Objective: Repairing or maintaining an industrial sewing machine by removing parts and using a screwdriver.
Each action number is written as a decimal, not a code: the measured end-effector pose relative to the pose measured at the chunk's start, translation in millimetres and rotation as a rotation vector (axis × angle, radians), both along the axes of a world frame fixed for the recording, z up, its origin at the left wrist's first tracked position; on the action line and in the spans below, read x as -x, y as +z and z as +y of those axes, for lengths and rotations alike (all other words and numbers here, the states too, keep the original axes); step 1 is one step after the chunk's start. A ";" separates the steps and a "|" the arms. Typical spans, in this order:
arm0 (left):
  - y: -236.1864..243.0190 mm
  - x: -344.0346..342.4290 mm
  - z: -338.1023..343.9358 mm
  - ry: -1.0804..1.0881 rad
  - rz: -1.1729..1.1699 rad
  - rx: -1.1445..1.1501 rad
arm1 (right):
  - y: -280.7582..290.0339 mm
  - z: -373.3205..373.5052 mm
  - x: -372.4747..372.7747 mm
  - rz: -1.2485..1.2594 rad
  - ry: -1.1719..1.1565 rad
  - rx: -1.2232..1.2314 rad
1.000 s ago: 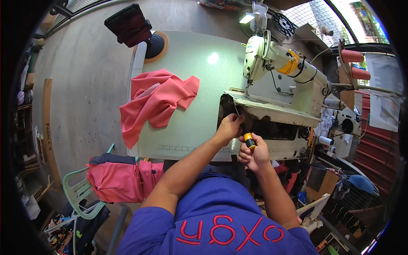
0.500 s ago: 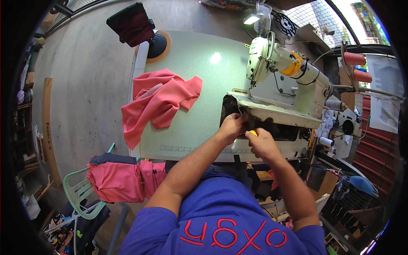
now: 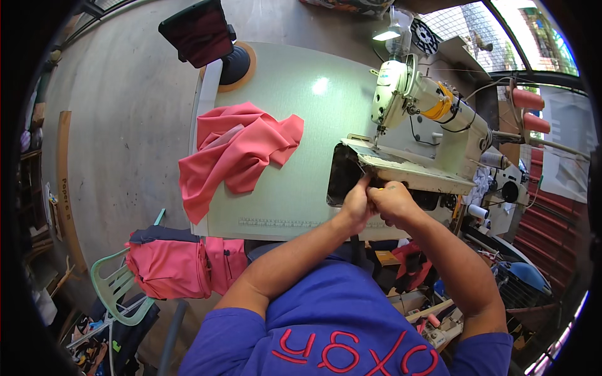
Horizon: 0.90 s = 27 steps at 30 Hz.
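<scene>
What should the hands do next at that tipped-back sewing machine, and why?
Probably keep the left hand steadying the machine at the dark opening while the right hand works its small tool in there. The machine head is tilted back, both hands meet at its underside, and the pink cloth lies aside untouched.

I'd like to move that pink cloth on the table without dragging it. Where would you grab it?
Probably pinch the raised bunched fold near the middle of the pink cloth, coming from above on the person's left. It lies crumpled with one corner hanging over the table edge, well clear of both hands.
</scene>
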<state>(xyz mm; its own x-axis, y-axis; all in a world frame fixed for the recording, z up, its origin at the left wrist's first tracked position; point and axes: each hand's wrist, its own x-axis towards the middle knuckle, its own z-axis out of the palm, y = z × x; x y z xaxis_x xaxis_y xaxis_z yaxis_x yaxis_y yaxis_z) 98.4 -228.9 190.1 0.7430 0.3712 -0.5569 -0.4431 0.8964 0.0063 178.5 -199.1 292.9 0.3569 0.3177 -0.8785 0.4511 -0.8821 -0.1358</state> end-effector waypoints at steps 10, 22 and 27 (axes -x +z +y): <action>19.6 0.2 -4.6 0.080 -0.253 0.186 | 7.4 7.8 3.1 -0.016 0.020 0.087; 17.3 -3.1 -2.9 0.061 -0.127 0.333 | -11.4 -4.6 -2.5 0.156 -0.357 -0.016; 37.3 1.2 11.1 0.026 0.003 0.384 | -8.1 -1.6 -1.7 0.229 -0.512 0.029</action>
<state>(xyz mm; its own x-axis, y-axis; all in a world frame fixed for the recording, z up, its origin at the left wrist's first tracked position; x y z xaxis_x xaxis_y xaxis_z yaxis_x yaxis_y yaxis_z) 97.2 -217.8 227.4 0.7345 0.1538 -0.6609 -0.4661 0.8222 -0.3267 180.2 -200.7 284.8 0.2582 0.1288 -0.9575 -0.0740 -0.9855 -0.1525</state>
